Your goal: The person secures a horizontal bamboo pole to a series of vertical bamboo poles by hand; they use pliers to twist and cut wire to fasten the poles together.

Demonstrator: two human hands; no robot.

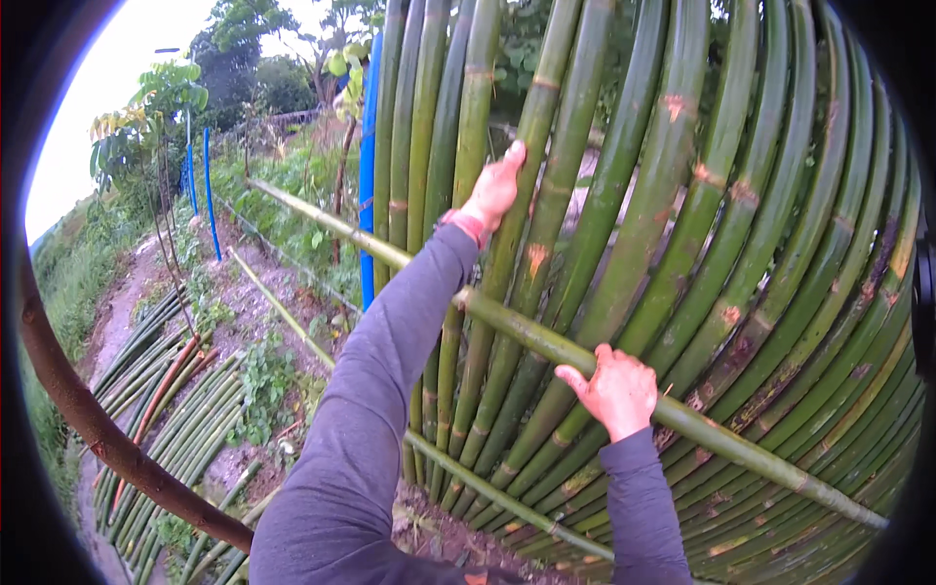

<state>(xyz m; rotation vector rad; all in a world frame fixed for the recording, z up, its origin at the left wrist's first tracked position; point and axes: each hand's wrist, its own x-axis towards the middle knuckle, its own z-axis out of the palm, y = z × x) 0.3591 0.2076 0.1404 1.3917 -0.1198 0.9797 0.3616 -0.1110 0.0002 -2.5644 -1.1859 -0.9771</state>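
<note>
Green bamboo poles [643, 219] stand side by side in a dense upright row, with small gaps between some of them. My left hand [492, 193] is closed around one upright bamboo pole [536, 122]; its thumb lies along the pole and its other fingers are mostly hidden. Across the front of the row runs a long bamboo rail [526, 333], sloping down to the right. My right hand [616, 390] rests over this rail and grips it, fingers curled over the top. My left forearm passes in front of part of the rail.
A lower bamboo rail [487, 490] crosses near the poles' feet. Cut bamboo poles [195, 419] lie on the sloping ground at left. A curved brown branch [127, 463] crosses the lower left. Blue posts [369, 185], young trees and weeds stand beyond.
</note>
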